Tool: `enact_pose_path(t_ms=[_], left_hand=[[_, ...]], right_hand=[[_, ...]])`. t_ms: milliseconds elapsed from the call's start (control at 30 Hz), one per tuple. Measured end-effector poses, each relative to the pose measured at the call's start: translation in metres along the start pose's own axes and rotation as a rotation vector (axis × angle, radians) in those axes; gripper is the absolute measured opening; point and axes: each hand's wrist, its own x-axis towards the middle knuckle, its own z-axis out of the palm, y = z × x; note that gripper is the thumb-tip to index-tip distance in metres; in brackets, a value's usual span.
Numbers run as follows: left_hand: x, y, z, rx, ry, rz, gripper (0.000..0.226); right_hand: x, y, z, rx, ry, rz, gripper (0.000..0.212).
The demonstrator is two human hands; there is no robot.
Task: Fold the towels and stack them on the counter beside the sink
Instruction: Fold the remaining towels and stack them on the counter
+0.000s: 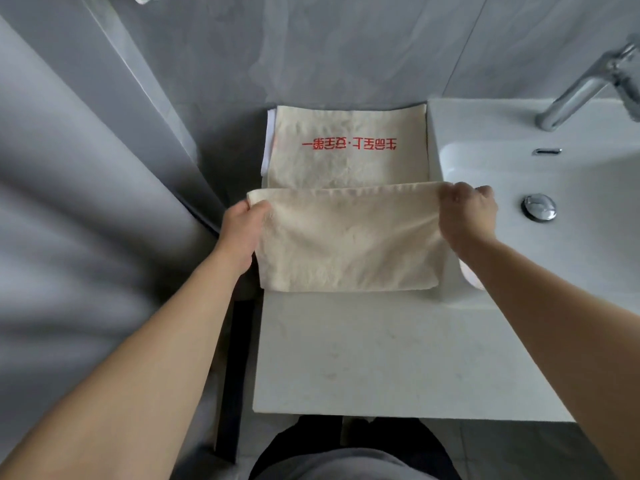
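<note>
A cream towel (349,244) hangs folded between my two hands above the white counter (353,355). My left hand (242,226) pinches its upper left corner and my right hand (467,213) pinches its upper right corner. The towel's lower edge rests near the counter. Behind it, against the wall, lies a folded cream towel with red lettering (346,147), on top of a white towel (269,140) whose edge shows at the left.
A white sink basin (554,174) with a chrome drain (539,206) adjoins the counter on the right, under a chrome faucet (588,81). A grey curtain (79,188) hangs at the left. Grey tiled wall stands behind.
</note>
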Motion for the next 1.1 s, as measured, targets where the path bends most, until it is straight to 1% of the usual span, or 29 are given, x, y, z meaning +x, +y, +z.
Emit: enact_pose_path(t_ms=[67,167,367,467,600,700,833,900,967,1033,1100], left_hand=[[0.019,0.011,0.005,0.018,0.009,0.027,0.011],[0.048,0.031,0.017,0.049,-0.009,0.066,0.012],[0.117,0.065,0.041,0.105,-0.018,0.056,0.013],[0.156,0.076,0.053,0.12,0.014,0.017,0.013],[0.204,0.077,0.069,0.245,0.099,0.004,0.007],[0.226,0.073,0.081,0.313,0.161,0.017,0.023],[0.247,0.063,0.09,0.361,0.229,0.069,0.035],[0.25,0.055,0.093,0.407,0.296,0.103,0.034],[0.249,0.047,0.098,0.399,0.388,0.153,0.026],[0.246,0.042,0.106,0.379,0.489,0.17,0.027],[0.244,0.04,0.112,0.407,0.552,0.187,0.029]], right_hand=[[0.024,-0.007,0.001,-0.083,0.034,-0.013,0.036],[0.06,-0.016,0.0,-0.134,0.085,-0.077,0.027],[0.135,-0.039,0.004,-0.243,0.169,-0.232,0.032],[0.178,-0.051,0.017,-0.312,0.175,-0.288,0.032],[0.218,-0.058,0.046,-0.46,0.144,-0.338,0.034],[0.236,-0.058,0.065,-0.505,0.142,-0.318,0.033],[0.246,-0.054,0.078,-0.502,0.173,-0.26,0.033],[0.246,-0.054,0.084,-0.476,0.201,-0.232,0.029],[0.245,-0.056,0.088,-0.444,0.234,-0.191,0.025],[0.246,-0.058,0.089,-0.424,0.245,-0.154,0.025],[0.247,-0.058,0.091,-0.425,0.245,-0.125,0.026]])
